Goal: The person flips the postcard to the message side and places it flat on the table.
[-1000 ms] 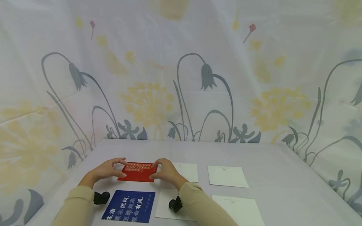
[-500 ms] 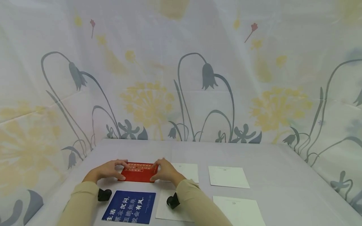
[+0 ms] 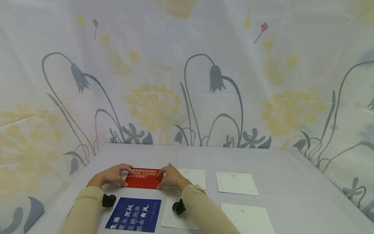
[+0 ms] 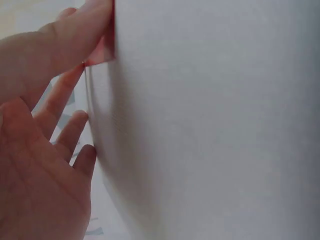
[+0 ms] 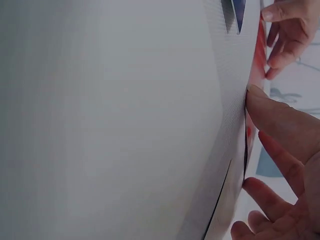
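Note:
A red card (image 3: 144,182) printed with rows of light characters lies flat at the table's far left. At its left end, my left hand (image 3: 111,175) touches the corners, thumb by the near edge and fingers by the far side. My right hand (image 3: 172,178) touches the right end in the same way, with its index finger over the card. Both hands' fingers are spread rather than curled. In the left wrist view only a corner of the red card (image 4: 105,50) shows beside the thumb. The right wrist view has the right thumb (image 5: 280,117) on the card's near edge.
Nearer me lies a blue card (image 3: 134,214) with white characters. Beside it is a white card (image 3: 172,216), partly under my right forearm. More white cards (image 3: 237,182) lie to the right, in two rows. A flower-patterned cloth (image 3: 163,74) hangs behind the table.
The left hand has shifted slightly, its thumb moving left to the red card's near corner. The red card and the right hand have barely moved.

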`<state>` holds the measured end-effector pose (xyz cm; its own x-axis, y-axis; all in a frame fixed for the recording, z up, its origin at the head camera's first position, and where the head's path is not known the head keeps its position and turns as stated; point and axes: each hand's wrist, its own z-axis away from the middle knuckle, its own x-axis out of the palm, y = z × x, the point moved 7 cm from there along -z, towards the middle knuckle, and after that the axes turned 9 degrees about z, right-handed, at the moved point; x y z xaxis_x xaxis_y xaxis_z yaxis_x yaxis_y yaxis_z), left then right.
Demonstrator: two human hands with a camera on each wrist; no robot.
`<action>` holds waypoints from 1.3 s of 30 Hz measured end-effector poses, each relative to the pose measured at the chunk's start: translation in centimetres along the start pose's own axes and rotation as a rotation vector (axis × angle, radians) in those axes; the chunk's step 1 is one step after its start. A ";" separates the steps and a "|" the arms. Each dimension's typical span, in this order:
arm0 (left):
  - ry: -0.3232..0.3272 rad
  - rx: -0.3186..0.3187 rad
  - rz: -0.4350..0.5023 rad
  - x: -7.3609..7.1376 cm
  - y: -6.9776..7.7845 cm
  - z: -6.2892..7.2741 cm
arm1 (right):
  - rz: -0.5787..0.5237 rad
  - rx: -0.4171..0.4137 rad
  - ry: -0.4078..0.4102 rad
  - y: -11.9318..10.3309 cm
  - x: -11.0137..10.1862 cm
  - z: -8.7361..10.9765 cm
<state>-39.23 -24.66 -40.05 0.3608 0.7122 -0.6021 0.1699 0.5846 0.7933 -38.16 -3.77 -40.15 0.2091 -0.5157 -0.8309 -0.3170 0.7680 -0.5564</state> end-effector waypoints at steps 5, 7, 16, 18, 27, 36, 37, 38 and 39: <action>0.006 -0.036 -0.015 -0.2 0.1 -0.3 | -0.005 0.013 0.004 -0.1 0.0 -0.1; 0.017 -0.059 -0.022 -0.3 -0.1 -0.5 | -0.004 0.025 0.001 0.0 0.1 -0.1; 0.043 -0.078 0.014 -0.4 -0.4 -0.5 | -0.007 0.031 0.001 -0.1 0.2 -0.3; 0.035 -0.055 0.052 -0.3 -0.3 -0.5 | -0.001 0.029 0.004 0.0 0.2 -0.4; 0.058 -0.077 0.221 0.0 -0.7 0.0 | 0.012 0.012 0.018 0.0 0.1 -0.4; 0.149 -0.101 0.175 -0.8 -0.4 0.6 | -0.092 -0.034 0.106 -0.2 -0.6 -0.5; 0.156 -0.100 0.181 -0.8 -0.4 0.7 | -0.106 -0.039 0.119 -0.2 -0.8 -0.5; 0.162 -0.098 0.192 -0.9 -0.5 0.8 | -0.114 -0.043 0.131 -0.3 -0.9 -0.5; 0.166 -0.092 0.202 -0.9 -0.5 0.9 | -0.117 -0.052 0.144 -0.4 -1.0 -0.5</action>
<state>-38.86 -25.94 -39.80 0.2228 0.8673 -0.4453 0.0231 0.4519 0.8918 -38.69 -3.74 -39.07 0.1135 -0.6522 -0.7495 -0.3462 0.6812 -0.6451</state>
